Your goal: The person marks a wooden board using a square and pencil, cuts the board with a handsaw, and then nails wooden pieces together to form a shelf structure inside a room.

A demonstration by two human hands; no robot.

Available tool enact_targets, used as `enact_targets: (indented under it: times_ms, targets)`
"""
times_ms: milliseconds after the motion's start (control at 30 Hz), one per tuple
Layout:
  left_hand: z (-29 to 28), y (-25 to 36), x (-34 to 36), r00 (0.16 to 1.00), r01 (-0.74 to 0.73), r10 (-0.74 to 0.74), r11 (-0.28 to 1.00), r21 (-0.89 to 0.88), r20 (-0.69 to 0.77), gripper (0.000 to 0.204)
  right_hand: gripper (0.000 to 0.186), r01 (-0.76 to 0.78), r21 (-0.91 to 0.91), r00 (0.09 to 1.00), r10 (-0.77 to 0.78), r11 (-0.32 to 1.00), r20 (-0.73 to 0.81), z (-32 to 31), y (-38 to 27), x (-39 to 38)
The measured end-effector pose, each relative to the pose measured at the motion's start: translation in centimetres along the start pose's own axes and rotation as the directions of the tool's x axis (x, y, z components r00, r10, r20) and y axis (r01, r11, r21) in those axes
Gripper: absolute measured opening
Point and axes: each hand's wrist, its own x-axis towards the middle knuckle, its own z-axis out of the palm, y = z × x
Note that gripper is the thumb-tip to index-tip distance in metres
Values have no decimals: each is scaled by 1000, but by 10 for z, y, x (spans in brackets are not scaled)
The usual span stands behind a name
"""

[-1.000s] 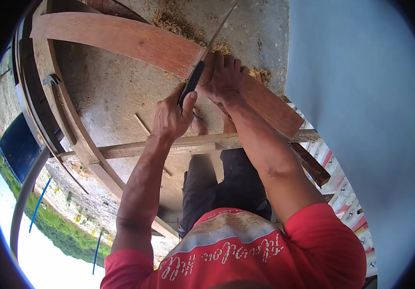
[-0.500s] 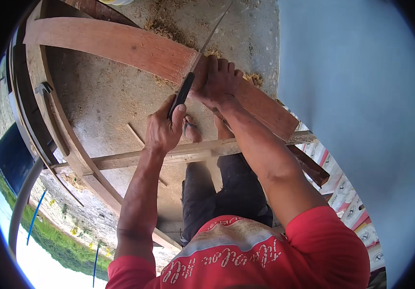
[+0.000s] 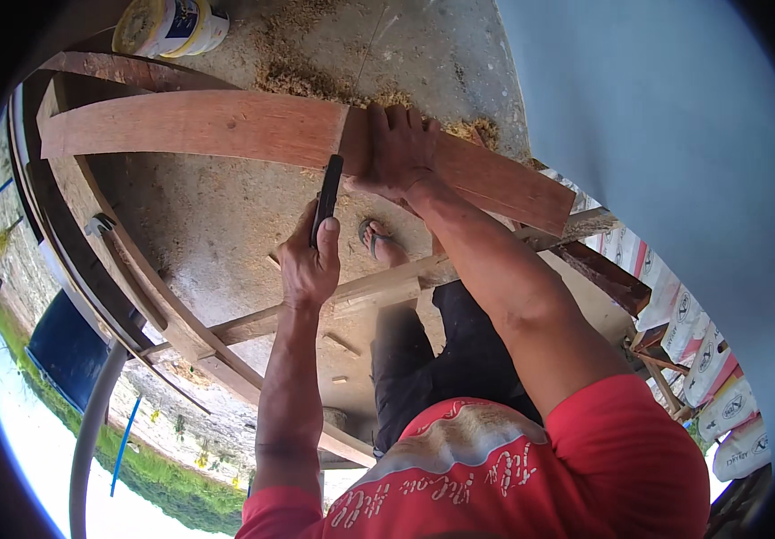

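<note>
The person's left hand [image 3: 309, 260] is closed around the dark handle of a handsaw [image 3: 327, 193]. The saw goes up from this hand to the near edge of a curved reddish plank [image 3: 199, 126], and its thin blade crosses the plank towards the far edge. The right hand [image 3: 396, 148] lies flat on the plank just to the right of the blade, with the fingers spread and pressing down; it grips nothing. The plank rests over a curved wooden frame [image 3: 163, 310]. Sawdust [image 3: 315, 81] lies on the concrete floor beyond the far edge of the plank. A white bucket [image 3: 170, 27] stands farther away, near the upper left.
</note>
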Motion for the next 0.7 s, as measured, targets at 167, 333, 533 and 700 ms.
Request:
enact_targets:
  times_ms: [167,333,533,700]
  targets:
    - [-59,6,-152,953,255,-248,967,-18,174,58,110,41,-83,978,-57,996,-199,28,39,-9]
    - [-51,-14,-136,967,203,-196,979,-27,165,60,117,0,-107,992,-13,994,-125,15,27,-7]
    - [-30,1,-67,982,135,-133,991,-1,134,65,119,-38,-135,998,32,990,-49,6,10,0]
    - [-69,19,-121,966,203,-195,979,-34,170,67,121,-56,-153,997,47,987,-63,4,9,-14]
